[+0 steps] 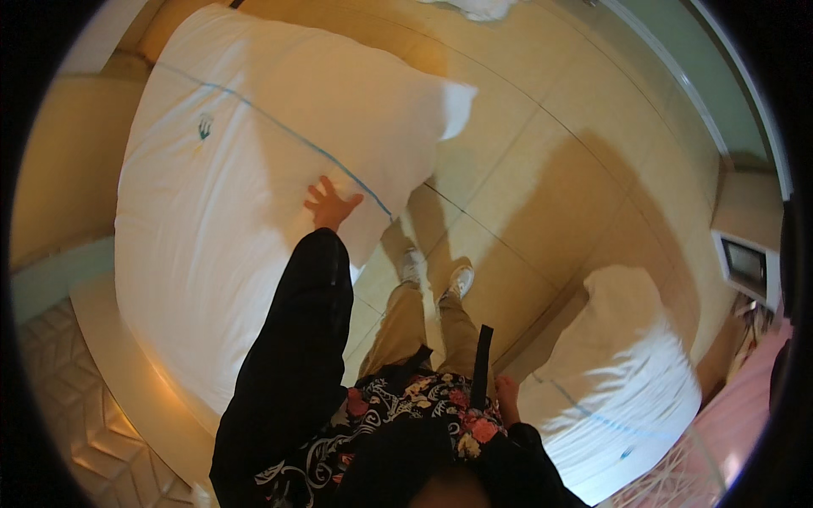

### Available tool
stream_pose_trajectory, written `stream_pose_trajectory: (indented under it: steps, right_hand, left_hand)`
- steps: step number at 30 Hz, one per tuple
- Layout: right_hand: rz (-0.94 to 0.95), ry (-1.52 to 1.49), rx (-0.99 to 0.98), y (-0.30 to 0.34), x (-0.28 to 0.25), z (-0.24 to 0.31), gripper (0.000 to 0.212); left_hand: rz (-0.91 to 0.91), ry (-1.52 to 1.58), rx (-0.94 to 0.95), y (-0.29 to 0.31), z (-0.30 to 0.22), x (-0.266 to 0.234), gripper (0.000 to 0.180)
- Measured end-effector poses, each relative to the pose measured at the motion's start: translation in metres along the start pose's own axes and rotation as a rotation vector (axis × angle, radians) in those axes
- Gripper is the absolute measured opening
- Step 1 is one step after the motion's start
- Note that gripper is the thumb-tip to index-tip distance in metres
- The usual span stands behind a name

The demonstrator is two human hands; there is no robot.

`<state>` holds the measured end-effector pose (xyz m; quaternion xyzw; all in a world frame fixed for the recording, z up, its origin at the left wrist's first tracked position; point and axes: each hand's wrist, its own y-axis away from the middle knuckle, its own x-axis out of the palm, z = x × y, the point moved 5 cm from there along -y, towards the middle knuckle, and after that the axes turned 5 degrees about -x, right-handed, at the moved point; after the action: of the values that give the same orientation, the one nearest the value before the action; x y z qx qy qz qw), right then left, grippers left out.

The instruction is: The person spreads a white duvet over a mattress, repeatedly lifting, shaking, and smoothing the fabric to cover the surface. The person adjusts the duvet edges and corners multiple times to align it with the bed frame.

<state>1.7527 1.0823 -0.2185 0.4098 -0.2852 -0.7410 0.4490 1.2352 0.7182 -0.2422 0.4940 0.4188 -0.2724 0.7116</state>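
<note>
My left hand [333, 206] lies on a white duvet [212, 195] with its fingers spread, holding nothing. A thin blue stripe runs across this duvet, close beyond my fingertips, and a small green mark sits farther to the left. The duvet's far right corner sticks up and out over the floor. Down beside my hip hangs my right hand [506, 400], partly covered by my dark sleeve and clothing. Its fingers are too small and hidden to make out. Nearest to it, on the right, is a white bundle of bedding [614, 381] with a blue stripe.
I stand on a beige tiled floor [508, 169] between the two white heaps. A padded headboard-like panel [85, 389] rises at the left. On the right are a small white-framed box [745, 264] by the wall and something pink [754, 398]. More white cloth [478, 7] lies at the far edge.
</note>
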Motion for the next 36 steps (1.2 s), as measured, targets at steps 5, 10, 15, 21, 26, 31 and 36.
stream_pose_trajectory:
  steps: [5, 10, 15, 21, 26, 31, 36]
  right_hand:
    - [0.129, 0.064, 0.110, -0.038, -0.006, 0.054, 0.017]
    - [0.218, 0.115, 0.131, -0.100, 0.001, 0.111, 0.018]
    - [0.334, 0.143, 0.037, -0.160, 0.036, 0.226, 0.019]
    - [0.390, 0.063, -0.040, -0.200, 0.095, 0.346, 0.019]
    - [0.444, 0.110, -0.062, -0.225, 0.108, 0.404, 0.017]
    - [0.388, 0.147, -0.090, -0.283, 0.102, 0.436, 0.013]
    - [0.357, 0.372, -0.179, -0.382, 0.124, 0.489, 0.024]
  left_hand:
    - [0.077, 0.035, 0.089, 0.002, 0.023, -0.006, 0.106]
    - [0.186, 0.167, 0.053, -0.003, 0.031, -0.010, 0.108]
    - [0.194, 0.275, 0.120, -0.004, 0.033, -0.017, 0.105]
    - [0.169, 0.566, -0.160, -0.032, 0.067, -0.060, 0.062]
    - [-0.661, 0.380, -0.147, -0.086, 0.077, -0.098, 0.045]
    - [-0.472, 0.449, -0.369, -0.129, 0.007, -0.123, 0.051]
    - [-0.419, 0.391, -0.541, -0.141, -0.050, -0.107, 0.052]
